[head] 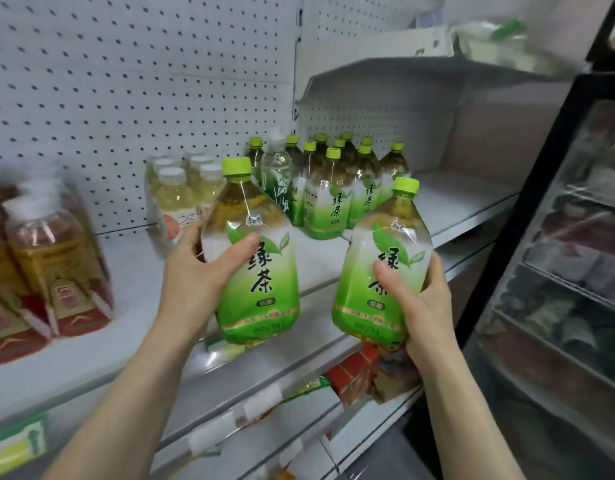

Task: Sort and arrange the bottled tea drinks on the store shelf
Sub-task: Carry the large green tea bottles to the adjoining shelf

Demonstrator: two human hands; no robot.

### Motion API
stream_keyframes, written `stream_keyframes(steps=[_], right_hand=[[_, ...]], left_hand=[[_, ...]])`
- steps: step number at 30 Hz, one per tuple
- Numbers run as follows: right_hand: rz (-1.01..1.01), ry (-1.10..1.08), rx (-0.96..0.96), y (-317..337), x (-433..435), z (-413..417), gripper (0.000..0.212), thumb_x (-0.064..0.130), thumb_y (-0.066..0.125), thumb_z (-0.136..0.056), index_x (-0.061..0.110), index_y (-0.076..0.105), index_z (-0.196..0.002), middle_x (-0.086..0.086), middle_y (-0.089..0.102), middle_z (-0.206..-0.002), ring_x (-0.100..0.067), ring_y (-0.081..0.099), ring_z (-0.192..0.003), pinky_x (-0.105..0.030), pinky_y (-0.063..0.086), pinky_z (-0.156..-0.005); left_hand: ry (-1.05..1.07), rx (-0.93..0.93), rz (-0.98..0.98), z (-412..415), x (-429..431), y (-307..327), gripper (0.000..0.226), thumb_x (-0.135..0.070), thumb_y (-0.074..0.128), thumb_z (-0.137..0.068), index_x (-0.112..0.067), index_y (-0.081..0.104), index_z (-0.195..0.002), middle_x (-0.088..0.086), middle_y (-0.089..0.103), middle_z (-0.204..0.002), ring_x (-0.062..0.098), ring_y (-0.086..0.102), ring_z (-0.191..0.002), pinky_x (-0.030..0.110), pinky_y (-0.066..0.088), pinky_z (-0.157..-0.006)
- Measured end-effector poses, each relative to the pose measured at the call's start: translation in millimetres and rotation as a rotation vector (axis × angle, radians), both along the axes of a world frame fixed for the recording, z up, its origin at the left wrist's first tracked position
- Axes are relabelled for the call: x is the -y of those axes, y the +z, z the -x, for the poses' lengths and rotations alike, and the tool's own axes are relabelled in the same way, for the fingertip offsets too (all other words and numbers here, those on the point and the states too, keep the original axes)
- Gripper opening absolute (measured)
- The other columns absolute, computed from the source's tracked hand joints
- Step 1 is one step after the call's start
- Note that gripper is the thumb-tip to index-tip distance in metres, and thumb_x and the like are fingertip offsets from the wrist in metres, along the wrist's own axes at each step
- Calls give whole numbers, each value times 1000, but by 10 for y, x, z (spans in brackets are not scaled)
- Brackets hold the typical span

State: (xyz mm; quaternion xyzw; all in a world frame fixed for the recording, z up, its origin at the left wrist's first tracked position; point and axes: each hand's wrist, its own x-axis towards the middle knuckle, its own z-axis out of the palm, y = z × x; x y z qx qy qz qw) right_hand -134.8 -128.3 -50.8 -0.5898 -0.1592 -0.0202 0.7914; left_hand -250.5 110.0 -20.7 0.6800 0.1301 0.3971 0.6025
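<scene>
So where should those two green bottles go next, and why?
Probably set both on the shelf beside the standing green tea bottles. The left hand holds the left bottle, the right hand the right bottle, both carry that same green label, and bare shelf shows right of the group.

Held green tea bottles: two, left bottle point(261, 299) and right bottle point(354, 299), both in front of the shelf point(455, 202).

At the shelf's rear:
- green-capped bottles point(328, 206): about ten, with overlap limiting the count
- clear bottle point(276, 174): one

Mid-shelf, white-capped bottles point(181, 199): roughly six.

Shelf's left end, red-labelled bottles point(57, 258): blurred, uncountable.
</scene>
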Motion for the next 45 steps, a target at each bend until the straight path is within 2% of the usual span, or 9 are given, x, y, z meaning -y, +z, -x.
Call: stream_keyframes(steps=[3, 8, 13, 19, 23, 35, 40, 42, 45], right_hand=[[26, -19, 36, 0, -32, -447, 84, 48, 94, -54, 30, 54, -126, 1, 73, -109, -23, 75, -92, -37, 61, -67], [34, -35, 58, 42, -134, -1145, 85, 43, 93, -56, 30, 52, -129, 6, 72, -110, -17, 74, -94, -33, 61, -68], [101, -45, 135, 146, -187, -1847, 60, 31, 92, -63, 31, 54, -109, 12, 73, -99, -11, 74, -86, -25, 59, -64], [200, 69, 190, 162, -122, -2612, 77, 27, 93, -64, 29, 49, -127, 8, 68, -114, -8, 71, -97, -25, 60, -71], [239, 251, 186, 57, -77, -2998, 80, 17, 91, -63, 35, 49, -129, 11, 69, -117, -10, 70, -103, -25, 59, -75], [413, 595, 216, 36, 152, -3782, 96, 23, 91, -63, 27, 41, -145, 1, 67, -127, -17, 66, -115, -47, 53, -99], [534, 305, 475, 266, 199, -3599, 106, 52, 85, -67, 42, 23, -152, 6, 40, -151, -11, 42, -136, -34, 38, -110], [471, 83, 662, 376, 137, -3391, 90, 59, 73, -75, 39, 28, -150, 7, 40, -148, -7, 41, -133, -22, 34, -104], [402, -10, 837, 485, -93, -3043, 62, 49, 63, -88, 28, 44, -143, 7, 48, -137, -9, 48, -125, -32, 43, -103]], left_hand=[[-8, 29, 13, -426, 4, -47, 75, -73, 83, -45, -53, 63, -115, -23, 70, -113, 4, 70, -101, 35, 60, -80], [4, 19, -38, -1098, 35, -14, 41, -66, 79, -49, -75, 55, -81, -53, 57, -80, -28, 58, -75, 3, 47, -57], [50, -48, -45, -1731, -10, -90, 68, -72, 80, -41, -46, 57, -99, -32, 69, -94, -10, 66, -85, 22, 54, -76], [90, -139, -106, -2103, 119, -160, 107, -84, 76, -34, -34, 52, -125, -13, 63, -123, 11, 62, -111, 44, 53, -96], [108, -154, -79, -2255, 281, -212, 88, -82, 78, -34, -50, 52, -112, -20, 67, -110, 7, 67, -102, 41, 58, -89], [215, -156, -116, -2682, 844, -349, 95, -62, 84, -50, -28, 48, -131, -9, 63, -125, 12, 61, -115, 43, 50, -101], [242, -162, -165, -2715, 928, -362, 95, -61, 80, -52, -30, 45, -135, -17, 61, -125, -3, 57, -114, 27, 46, -101], [205, -181, -195, -2685, 935, -363, 91, -61, 73, -59, -29, 42, -138, -15, 61, -127, 0, 58, -114, 29, 47, -101], [266, -141, -281, -2578, 802, -293, 78, -60, 53, -77, -18, 43, -141, -2, 56, -132, 3, 54, -118, 27, 46, -104]])
